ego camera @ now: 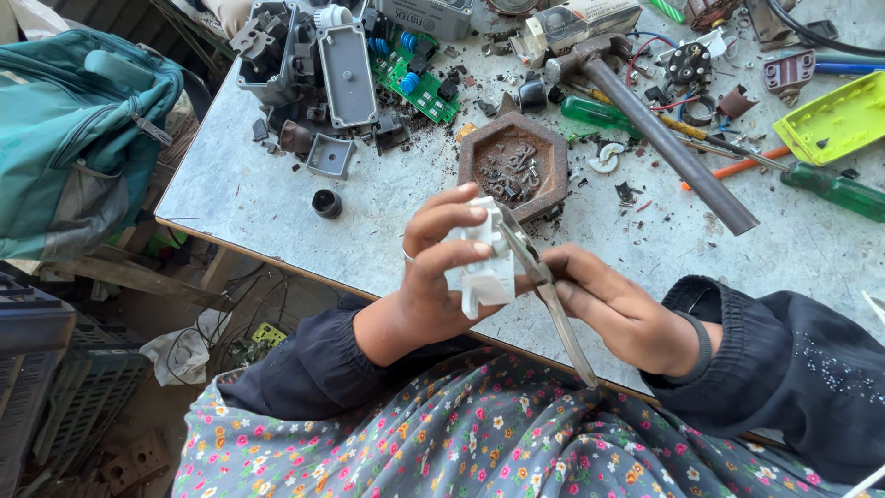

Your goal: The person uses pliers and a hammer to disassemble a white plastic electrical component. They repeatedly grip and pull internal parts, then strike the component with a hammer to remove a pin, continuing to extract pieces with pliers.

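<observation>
With your left hand (433, 277) gripped firmly around the white plastic switch housing (484, 267), keep your right hand's (613, 309) grip closed on the pliers (544, 286), their tip against the housing.

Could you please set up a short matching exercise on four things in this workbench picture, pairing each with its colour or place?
Things:
1. plastic part
2. pliers
3. hammer
4. backpack

Descriptions:
A. lies on the table, head toward the far edge
B. teal, beside the table
C. white, in the left hand
D. metal, in the right hand

Pairs: 1-C, 2-D, 3-A, 4-B
</observation>
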